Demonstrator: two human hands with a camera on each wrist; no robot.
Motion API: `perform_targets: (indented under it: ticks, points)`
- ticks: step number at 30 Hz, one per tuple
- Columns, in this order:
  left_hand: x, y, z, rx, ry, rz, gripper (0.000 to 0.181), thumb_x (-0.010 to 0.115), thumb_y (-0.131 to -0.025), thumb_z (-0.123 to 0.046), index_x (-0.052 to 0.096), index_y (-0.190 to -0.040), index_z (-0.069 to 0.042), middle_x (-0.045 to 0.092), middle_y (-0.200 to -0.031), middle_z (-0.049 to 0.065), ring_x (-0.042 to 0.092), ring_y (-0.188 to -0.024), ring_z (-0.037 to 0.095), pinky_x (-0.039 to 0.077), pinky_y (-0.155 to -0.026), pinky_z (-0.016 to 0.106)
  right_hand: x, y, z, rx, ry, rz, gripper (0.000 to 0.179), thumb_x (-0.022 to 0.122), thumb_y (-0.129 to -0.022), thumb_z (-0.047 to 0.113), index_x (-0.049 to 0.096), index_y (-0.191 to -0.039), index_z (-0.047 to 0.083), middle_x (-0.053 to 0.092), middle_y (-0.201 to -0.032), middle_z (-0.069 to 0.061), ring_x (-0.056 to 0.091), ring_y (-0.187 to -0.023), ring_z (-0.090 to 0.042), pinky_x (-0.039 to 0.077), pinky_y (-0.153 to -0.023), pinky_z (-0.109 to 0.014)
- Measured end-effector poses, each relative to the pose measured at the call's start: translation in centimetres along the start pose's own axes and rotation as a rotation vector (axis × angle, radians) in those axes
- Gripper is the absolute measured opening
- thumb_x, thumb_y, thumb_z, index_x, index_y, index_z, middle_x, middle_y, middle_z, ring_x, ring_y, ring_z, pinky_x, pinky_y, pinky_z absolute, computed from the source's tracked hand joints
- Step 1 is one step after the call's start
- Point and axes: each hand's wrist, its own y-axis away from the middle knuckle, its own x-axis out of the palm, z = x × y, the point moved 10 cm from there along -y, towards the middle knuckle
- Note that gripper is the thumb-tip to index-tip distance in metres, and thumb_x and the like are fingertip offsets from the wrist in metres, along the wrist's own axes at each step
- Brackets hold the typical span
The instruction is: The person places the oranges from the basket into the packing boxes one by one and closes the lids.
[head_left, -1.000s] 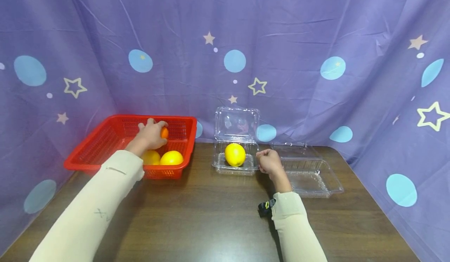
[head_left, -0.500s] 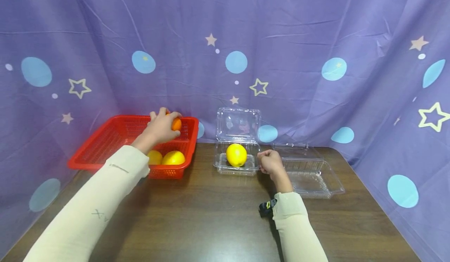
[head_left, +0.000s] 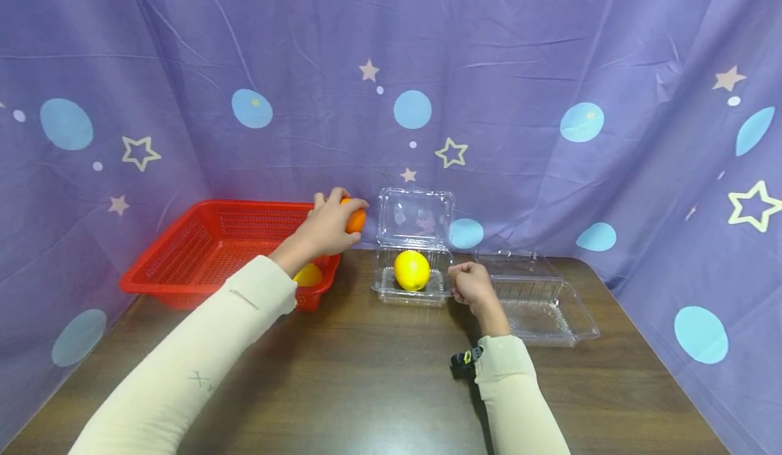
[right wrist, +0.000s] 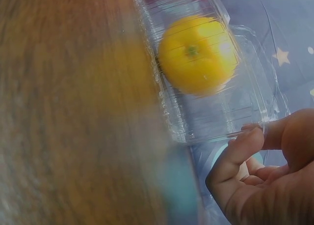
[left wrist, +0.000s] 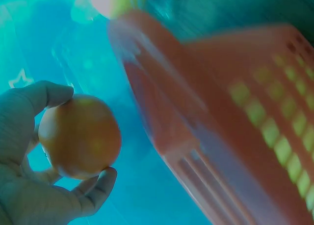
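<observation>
My left hand [head_left: 325,229] grips an orange [head_left: 356,220] by its sides, above the right rim of the red basket [head_left: 229,290]. In the left wrist view, thumb and fingers curl round this orange [left wrist: 81,136], with the basket wall [left wrist: 196,117] beside it. My right hand [head_left: 472,284] pinches the right rim of a clear plastic clamshell box [head_left: 415,217], whose lid stands up at the back. Inside the box lies a round yellow fruit [head_left: 412,270]. The right wrist view shows finger and thumb at the box corner, near the yellow fruit [right wrist: 198,55].
Another yellow fruit [head_left: 309,276] lies in the basket's right front corner, partly hidden by my left forearm. Right of my right hand, a second clear box [head_left: 537,312] lies with its lid open on the wooden table [head_left: 366,373]. A purple curtain [head_left: 489,47] hangs behind.
My left hand has lifted the orange out of the basket and carried it right, towards the clear box. My right hand has kept its pinch on the box rim.
</observation>
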Motion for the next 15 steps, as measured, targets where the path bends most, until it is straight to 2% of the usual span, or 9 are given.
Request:
perform_targets:
  ticks: [7,15]
  points:
    - [2.8,-1.1,-3.3,0.055,0.020,0.026,0.058,0.075,-0.085,-0.022,0.060,-0.142,-0.020,0.045,-0.141,0.018,0.039,-0.113,0.042,0.048,-0.080,0.047,-0.1,-0.1,-0.4,0.026,-0.031,-0.007,0.015,0.053,-0.100,0.002,0.058,-0.112,-0.007,0.048,-0.081,-0.005,0.045,-0.053,-0.008,0.041,-0.046,-0.018]
    - [5.9,-2.6,-7.0,0.102,0.076,0.043,0.060,0.076,-0.086,-0.022,0.060,-0.143,-0.022,0.046,-0.140,0.015,0.040,-0.113,0.040,0.048,-0.084,0.043,-0.1,-0.2,-0.3,0.025,-0.034,-0.005,0.016,0.052,-0.101,0.002,0.057,-0.112,-0.007,0.049,-0.081,-0.005,0.045,-0.054,-0.008,0.041,-0.046,-0.018]
